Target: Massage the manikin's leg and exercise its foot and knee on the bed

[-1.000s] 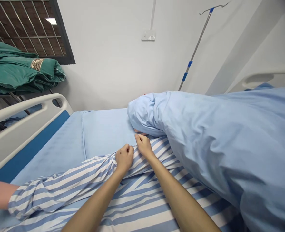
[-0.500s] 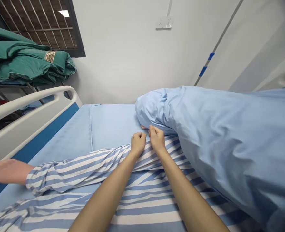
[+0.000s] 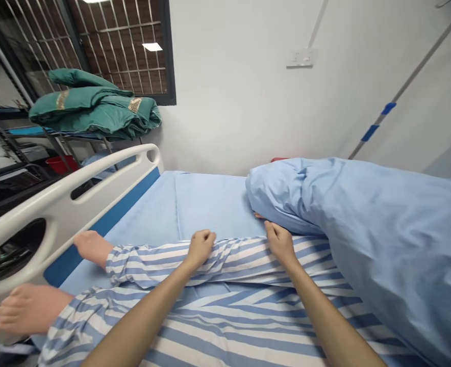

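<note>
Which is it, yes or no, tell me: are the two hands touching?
No, striped trouser leg shows between the left hand and the right hand.

A flat stretch of blue sheet (image 3: 210, 204) lies open beyond your left fingers (image 3: 207, 236), running back to the white wall (image 3: 225, 112). Between them and your right fingers (image 3: 271, 231) there is free air over the near-horizontal striped trouser leg (image 3: 244, 255), which blocks the way down. Just right of your right fingers, a bulky blue quilt (image 3: 363, 204) rises and closes that side. Well left of your left fingers, past a bare foot (image 3: 93, 247), the raised bed-end panel (image 3: 63, 209) is a barrier. Your forearms (image 3: 149, 316) cross the space nearer you.
</note>
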`<state>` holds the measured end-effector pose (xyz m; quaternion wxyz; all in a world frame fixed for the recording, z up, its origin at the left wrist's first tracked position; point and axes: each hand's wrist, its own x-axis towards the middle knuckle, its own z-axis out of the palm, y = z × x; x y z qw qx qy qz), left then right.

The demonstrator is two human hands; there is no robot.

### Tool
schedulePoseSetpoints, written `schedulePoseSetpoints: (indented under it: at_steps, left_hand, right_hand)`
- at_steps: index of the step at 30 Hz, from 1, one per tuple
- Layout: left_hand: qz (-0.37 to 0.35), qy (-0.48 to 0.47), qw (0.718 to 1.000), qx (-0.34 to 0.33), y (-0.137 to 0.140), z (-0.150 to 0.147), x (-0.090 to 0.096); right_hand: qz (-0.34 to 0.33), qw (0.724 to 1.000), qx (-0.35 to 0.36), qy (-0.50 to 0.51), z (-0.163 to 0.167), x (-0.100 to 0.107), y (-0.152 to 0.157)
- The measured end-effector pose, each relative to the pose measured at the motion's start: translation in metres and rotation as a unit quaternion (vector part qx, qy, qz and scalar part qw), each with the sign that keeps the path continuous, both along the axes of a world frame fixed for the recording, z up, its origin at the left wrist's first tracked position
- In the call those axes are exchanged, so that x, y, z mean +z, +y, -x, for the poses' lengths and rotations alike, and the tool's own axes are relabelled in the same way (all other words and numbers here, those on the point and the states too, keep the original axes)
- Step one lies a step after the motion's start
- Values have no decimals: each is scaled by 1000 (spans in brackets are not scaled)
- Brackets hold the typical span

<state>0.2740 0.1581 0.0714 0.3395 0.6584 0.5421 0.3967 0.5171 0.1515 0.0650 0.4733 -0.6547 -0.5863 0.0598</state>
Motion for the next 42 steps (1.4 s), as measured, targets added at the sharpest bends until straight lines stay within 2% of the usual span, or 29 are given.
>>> schedulePoseSetpoints:
  at_steps: [3,5,7,9,11,13,15,17,20,23,26,29,32,36,39,42]
  left_hand:
    - [-1,-36,996,84,-5,86,9]
    - [-10,-83,988,127,-7,132,12]
    - [-14,-84,986,141,-8,163,8]
    - [-12,0,989,149,-8,180,-3]
    - [-7,136,975,178,-6,187,-16]
    - [7,246,948,202,-4,191,-25]
    - [34,300,933,196,0,195,-27]
    - [53,323,929,173,2,200,-26]
    - [60,334,927,159,2,206,-22]
    - [52,331,928,164,0,207,-23]
    - [37,318,931,173,1,210,-25]
    - [32,281,943,176,6,216,-25]
    - [20,188,959,210,11,221,-22]
    - [-22,8,968,249,12,215,-17]
    - [-37,-120,962,243,13,204,-13]
    - [-29,-183,949,255,15,195,-17]
  right_hand:
    - [4,1000,-7,2,3,-1,-2]
    - [3,1000,-3,2,5,0,-3]
    - [8,1000,-2,-9,7,1,-4]
    - [18,999,-11,-30,8,3,-4]
    - [32,997,-21,-63,10,4,-4]
    - [53,993,-28,-105,13,4,-4]
    - [73,987,-28,-140,23,6,-3]
    - [69,987,-10,-145,48,9,-1]
    - [27,994,72,-84,119,20,5]
    - [16,985,171,15,217,27,12]
    - [28,966,241,94,307,15,15]
    - [51,958,257,118,358,-11,14]
    - [69,942,287,161,373,-30,18]
    - [109,907,314,258,374,-34,32]
    - [107,900,301,298,378,-35,41]
    - [113,896,269,336,383,-37,46]
